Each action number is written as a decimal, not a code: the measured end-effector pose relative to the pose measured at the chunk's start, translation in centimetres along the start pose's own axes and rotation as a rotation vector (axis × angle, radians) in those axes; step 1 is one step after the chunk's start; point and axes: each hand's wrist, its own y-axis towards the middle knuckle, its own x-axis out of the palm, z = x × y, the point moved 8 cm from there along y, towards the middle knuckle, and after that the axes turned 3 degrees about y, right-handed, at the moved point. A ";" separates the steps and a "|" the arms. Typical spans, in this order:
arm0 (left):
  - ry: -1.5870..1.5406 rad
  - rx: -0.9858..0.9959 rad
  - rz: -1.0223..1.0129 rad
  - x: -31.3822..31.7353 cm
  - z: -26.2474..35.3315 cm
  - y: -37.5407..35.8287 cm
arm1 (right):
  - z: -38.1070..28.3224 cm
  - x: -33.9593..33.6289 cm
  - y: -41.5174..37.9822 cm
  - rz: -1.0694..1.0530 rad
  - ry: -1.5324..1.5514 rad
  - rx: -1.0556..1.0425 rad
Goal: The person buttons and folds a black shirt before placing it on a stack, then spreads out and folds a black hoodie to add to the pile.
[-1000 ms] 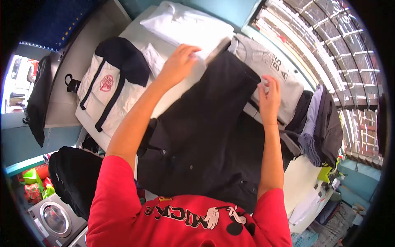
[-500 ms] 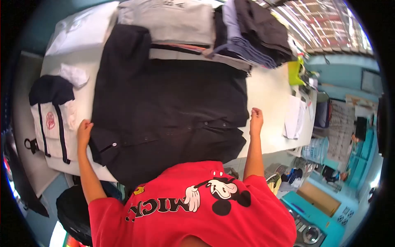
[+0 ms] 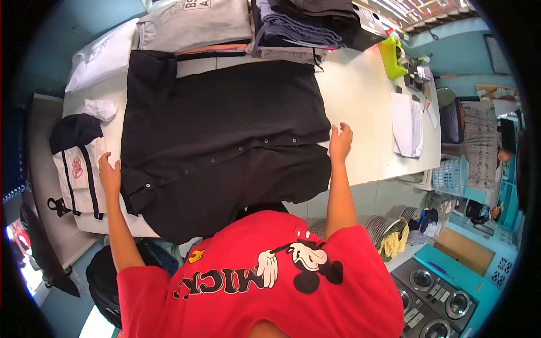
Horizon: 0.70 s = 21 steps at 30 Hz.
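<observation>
The left hand [image 3: 110,170] and right hand [image 3: 340,142] reach forward, apart, unclenched.

Wht table [image 3: 360,149], long top. Blk shirt [image 3: 225,107] spread flat across it, button row running approx. L-R. Far side, L to R: folded wht garment [image 3: 104,53]; grey-topped pile [image 3: 197,28], orange layer lower down; dk-topped pile [image 3: 307,31] just beside. L end: wht/navy bag [image 3: 79,174] w/ small wht cloth [image 3: 101,109] near. R end: papers [image 3: 407,125]; lime-green item [image 3: 393,59] nr far edge, type unclear.
</observation>
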 end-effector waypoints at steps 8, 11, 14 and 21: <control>-0.113 0.077 -0.063 1.9 7.6 -12.3 | 5.0 -3.1 -11.4 -0.264 -0.089 0.026; 0.217 0.126 0.071 1.0 9.9 -15.2 | 5.6 -0.9 -12.5 -0.360 -0.084 -0.065; 0.238 0.034 -0.117 3.2 8.3 -16.9 | 6.7 -1.4 -11.3 -0.439 0.071 -0.110; 0.205 -0.127 -0.243 2.3 3.4 -21.0 | 4.9 -9.8 -7.4 -0.551 -0.309 -0.308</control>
